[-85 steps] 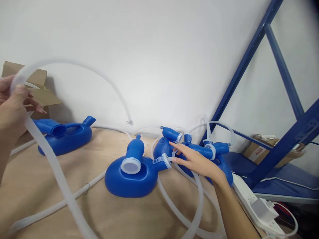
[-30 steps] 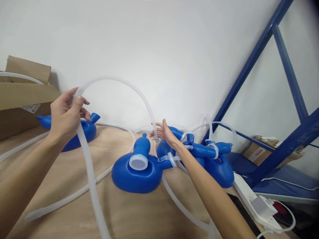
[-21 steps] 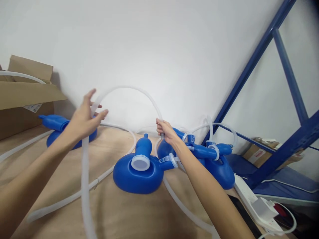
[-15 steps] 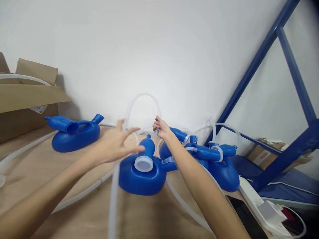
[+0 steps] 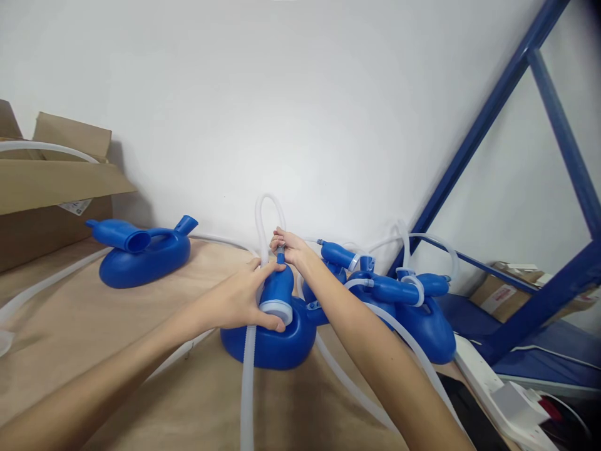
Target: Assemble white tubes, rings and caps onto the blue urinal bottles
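Observation:
My left hand [image 5: 251, 291] is wrapped round a blue funnel-like cup [image 5: 279, 285] with a white rim, whose narrow spout points away from me. Beneath it lies a blue portable urinal bottle [image 5: 282, 351], flat on its side. At the spout my right hand [image 5: 286, 246] pinches the end of a translucent white hose [image 5: 270, 197]; the fingers partly hide the joint, so how far the hose sits on the spout cannot be told. From there the hose arches up by the wall and comes down past my left hand toward me.
Another blue bottle [image 5: 145, 260] with a loose blue cup [image 5: 123, 235] lies left, near an open cardboard box [image 5: 56, 181]. Several bottles with cups and hoses crowd the right, beside a power strip [image 5: 483, 376], a dark phone [image 5: 469, 407] and a blue metal frame [image 5: 474, 150].
My left hand has moved right and closed round the blue cup. The right hand has brought the hose end left and down to the cup's spout. The hose's arch is narrower and lower.

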Tool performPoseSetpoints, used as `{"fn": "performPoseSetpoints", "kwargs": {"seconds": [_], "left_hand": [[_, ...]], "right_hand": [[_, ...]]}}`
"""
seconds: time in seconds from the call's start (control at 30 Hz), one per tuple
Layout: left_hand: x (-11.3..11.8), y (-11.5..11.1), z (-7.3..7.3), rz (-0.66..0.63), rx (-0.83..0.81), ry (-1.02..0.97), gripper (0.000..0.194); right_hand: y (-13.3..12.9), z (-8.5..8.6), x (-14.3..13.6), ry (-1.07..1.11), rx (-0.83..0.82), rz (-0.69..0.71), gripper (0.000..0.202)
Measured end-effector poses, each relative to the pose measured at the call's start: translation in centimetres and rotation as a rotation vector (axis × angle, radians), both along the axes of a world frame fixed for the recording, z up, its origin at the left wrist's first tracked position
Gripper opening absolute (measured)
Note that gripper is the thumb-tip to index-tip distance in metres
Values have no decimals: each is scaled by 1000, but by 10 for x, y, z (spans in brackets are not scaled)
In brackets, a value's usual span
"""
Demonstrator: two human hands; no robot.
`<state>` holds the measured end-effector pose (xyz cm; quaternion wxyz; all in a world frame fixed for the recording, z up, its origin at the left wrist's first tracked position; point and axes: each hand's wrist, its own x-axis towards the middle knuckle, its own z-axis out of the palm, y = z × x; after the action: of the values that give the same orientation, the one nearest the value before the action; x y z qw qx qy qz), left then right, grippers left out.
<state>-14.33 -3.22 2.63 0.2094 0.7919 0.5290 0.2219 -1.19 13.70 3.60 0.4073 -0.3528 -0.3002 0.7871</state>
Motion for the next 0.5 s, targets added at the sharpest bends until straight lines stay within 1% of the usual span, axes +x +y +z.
{"fn": "performPoseSetpoints", "kwargs": {"seconds": [0.13,0.2,0.33,0.5], "left_hand": [[3,-4,-1,39,5,30,101],[3,-5,-1,47,-7,27,98],[3,-6,-1,44,-23,20,100],[2,-5,0,32,-32,27,100]], "right_hand": [[-10,4,-9,-48,25,40,34],[-17,6,-9,-85,55,58,32],[-27,9,-3,-163,137,66,29],[-27,2,5,-317,223,59,24]]}}
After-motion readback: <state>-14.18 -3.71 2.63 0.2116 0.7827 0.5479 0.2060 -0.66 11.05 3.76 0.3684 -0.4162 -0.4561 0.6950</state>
